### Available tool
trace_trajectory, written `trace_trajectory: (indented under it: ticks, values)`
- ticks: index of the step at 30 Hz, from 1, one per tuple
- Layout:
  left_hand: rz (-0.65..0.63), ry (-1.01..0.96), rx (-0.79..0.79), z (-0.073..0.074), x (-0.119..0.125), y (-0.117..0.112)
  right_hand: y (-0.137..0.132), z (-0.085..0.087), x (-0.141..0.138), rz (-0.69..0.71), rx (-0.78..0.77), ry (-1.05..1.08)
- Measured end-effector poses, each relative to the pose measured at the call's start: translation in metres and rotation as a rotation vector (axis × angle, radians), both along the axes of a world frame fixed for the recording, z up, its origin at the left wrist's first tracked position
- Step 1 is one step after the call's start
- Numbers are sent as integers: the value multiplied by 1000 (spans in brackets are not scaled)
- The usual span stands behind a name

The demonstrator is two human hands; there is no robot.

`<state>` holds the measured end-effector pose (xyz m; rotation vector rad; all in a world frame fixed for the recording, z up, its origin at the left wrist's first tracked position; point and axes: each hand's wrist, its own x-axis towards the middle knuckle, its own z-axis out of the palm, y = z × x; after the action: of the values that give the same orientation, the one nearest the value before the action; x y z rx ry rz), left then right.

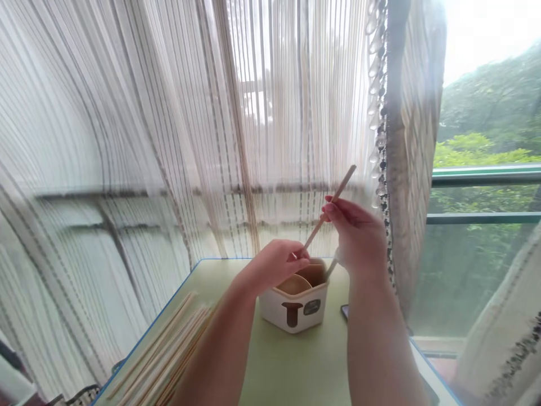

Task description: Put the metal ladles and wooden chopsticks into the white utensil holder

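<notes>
A white square container (pixel 295 309) with a brown mark and a dark label stands on a pale green table (pixel 291 366); brown rounded pieces lie inside it. My left hand (pixel 274 264) rests closed on the container's near rim, fingers curled around the lower end of a long wooden stick (pixel 338 192). My right hand (pixel 357 234) hovers just above and right of the container, pinching the same stick higher up. The stick slants up to the right. A pale slim object also pokes down from under my right hand; I cannot make it out.
Several long wooden sticks (pixel 169 352) lie in a loose bundle at the table's left front. A dark flat object (pixel 345 311) lies just right of the container. Striped sheer curtains (pixel 190 129) hang behind the table; a window with a green rail (pixel 486 175) is at right.
</notes>
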<state>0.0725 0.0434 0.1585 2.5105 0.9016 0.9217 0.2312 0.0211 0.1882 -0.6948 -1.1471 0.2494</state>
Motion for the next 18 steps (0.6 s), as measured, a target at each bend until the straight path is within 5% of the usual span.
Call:
trace_trajectory:
  ticks: [5, 11, 18]
  values:
    - [16, -16, 4, -8, 1, 11, 0, 1, -1, -18, -33, -59]
    - [-74, -108, -82, -6, -7, 17, -14, 6, 6, -215, 67, -96]
    - [-189, -256, -77, -15, 7, 21, -13, 4, 4, -237, 93, -209]
